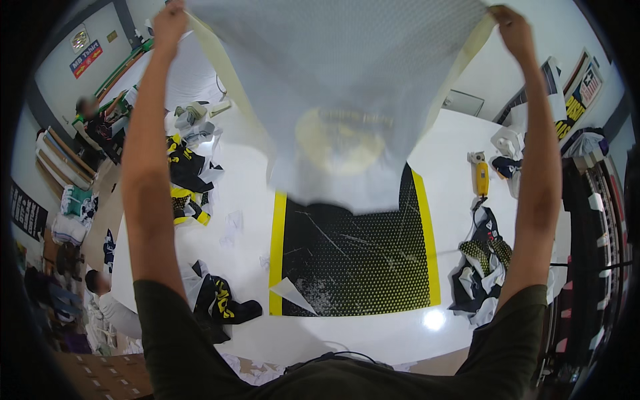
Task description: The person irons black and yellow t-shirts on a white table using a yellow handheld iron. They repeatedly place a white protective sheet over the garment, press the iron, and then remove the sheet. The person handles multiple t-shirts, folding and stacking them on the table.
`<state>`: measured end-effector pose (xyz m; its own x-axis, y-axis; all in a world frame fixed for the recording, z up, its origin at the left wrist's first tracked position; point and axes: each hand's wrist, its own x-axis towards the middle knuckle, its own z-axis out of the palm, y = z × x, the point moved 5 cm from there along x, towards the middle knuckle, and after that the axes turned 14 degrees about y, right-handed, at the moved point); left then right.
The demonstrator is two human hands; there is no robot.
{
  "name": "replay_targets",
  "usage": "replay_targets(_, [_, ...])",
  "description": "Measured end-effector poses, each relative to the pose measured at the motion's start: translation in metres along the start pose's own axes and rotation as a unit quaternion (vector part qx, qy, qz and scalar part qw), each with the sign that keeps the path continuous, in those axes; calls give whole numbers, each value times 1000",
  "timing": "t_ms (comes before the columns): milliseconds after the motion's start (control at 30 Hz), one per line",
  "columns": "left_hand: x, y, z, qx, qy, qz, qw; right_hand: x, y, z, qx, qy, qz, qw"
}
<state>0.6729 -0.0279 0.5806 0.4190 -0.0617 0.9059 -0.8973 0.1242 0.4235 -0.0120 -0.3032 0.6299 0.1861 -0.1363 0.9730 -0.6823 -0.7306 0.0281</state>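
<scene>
A pale fabric panel (345, 90) hangs stretched between both raised hands, its lower part blurred. Faint printing shows through its whitish side. My left hand (171, 20) grips one upper corner at the top of the view. My right hand (512, 30) pinches the opposite corner. Beneath the hanging cloth, a black printed fabric panel (350, 250) with yellow side bands and a dotted pattern lies flat on the white table (245, 280). One lower left corner of this panel shows a folded white flap (294, 295). Its far end is hidden behind the raised cloth.
A yellow handheld electric cloth cutter (481, 177) lies at the right, near crumpled fabric scraps (482, 265). Black and yellow cut pieces (190, 167) line the left side, with another bundle (220, 300) nearer me. Two people (97, 125) are beyond the table's left side.
</scene>
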Motion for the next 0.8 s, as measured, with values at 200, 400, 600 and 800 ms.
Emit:
replay_targets(200, [-52,105,-129,74,-31,-25,996,-45,-64,-125,-47,18,80,996])
replay_targets(400, [-241,75,-175,18,-236,-126,963,-206,-81,-147,-8,-95,109,989])
replay_targets(600, [-428,37,-179,-103,-250,-362,892,-376,-88,-126,41,-188,311,931])
replay_targets(800, [-572,63,-190,-129,-188,-564,794,-517,-97,-117,77,-232,413,877])
